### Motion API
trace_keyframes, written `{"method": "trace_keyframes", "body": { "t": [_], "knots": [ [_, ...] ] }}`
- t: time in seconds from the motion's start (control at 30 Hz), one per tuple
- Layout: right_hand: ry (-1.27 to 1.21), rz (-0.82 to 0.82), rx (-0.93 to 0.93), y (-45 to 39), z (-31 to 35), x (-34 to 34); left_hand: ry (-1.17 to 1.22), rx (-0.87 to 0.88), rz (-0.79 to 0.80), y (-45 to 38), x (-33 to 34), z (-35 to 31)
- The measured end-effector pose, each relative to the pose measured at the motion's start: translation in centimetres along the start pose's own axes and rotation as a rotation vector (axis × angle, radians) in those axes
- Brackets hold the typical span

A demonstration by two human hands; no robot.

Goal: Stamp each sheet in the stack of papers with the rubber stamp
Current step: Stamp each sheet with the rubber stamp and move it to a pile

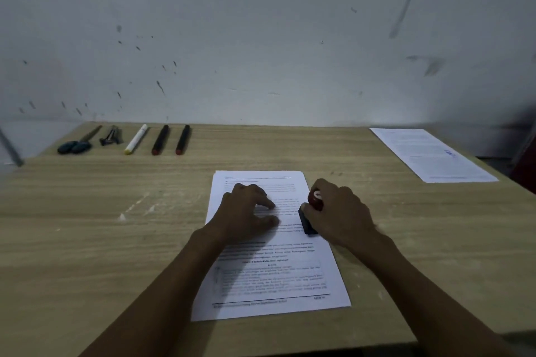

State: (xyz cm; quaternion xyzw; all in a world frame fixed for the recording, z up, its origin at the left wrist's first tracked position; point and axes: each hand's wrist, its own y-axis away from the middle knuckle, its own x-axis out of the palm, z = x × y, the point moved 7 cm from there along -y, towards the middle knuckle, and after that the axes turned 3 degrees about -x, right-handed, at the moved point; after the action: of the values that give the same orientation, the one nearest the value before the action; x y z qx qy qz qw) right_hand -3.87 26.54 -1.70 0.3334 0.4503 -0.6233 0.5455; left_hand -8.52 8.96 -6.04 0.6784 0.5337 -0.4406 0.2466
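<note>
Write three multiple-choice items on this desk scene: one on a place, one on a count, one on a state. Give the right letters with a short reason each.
1. Where does the lone stamped sheet lie?
A. at the table's far right
B. under the markers
C. on the printed stack

2. How many black markers with red ends lie by the wall?
A. none
B. two
C. five

3. What is the right hand doing?
A. resting flat on bare wood
B. gripping the rubber stamp at the right edge of the stack of papers
C. holding a pen

Answers:
1 A: it lies apart, near the table's far right corner, with a blue mark on it.
2 B: two lie side by side, right of the white marker.
3 B: its fingers curl round the stamp, while the left hand rests on the stack.
</note>
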Motion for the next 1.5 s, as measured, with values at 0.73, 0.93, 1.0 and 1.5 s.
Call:
{"method": "trace_keyframes", "body": {
  "t": [0.73, 0.93, 1.0, 1.5],
  "knots": [
    [0.19, 0.052, -0.044, 0.2, 1.1, 1.6, -0.004, -0.011, -0.029, 0.1, -0.2, 0.1],
    [0.177, 0.058, -0.035, 0.6, 1.3, 1.7, -0.008, -0.018, -0.02, 0.0, -0.1, 0.3],
    [0.175, 0.063, -0.031, 0.7, 1.3, 1.7, -0.002, -0.024, -0.019, -0.1, -0.1, 0.2],
    [-0.052, -0.11, 0.141, -0.5, -2.0, -2.5, -0.043, -0.026, -0.008, -0.6, -0.1, -0.2]
  ]
}}
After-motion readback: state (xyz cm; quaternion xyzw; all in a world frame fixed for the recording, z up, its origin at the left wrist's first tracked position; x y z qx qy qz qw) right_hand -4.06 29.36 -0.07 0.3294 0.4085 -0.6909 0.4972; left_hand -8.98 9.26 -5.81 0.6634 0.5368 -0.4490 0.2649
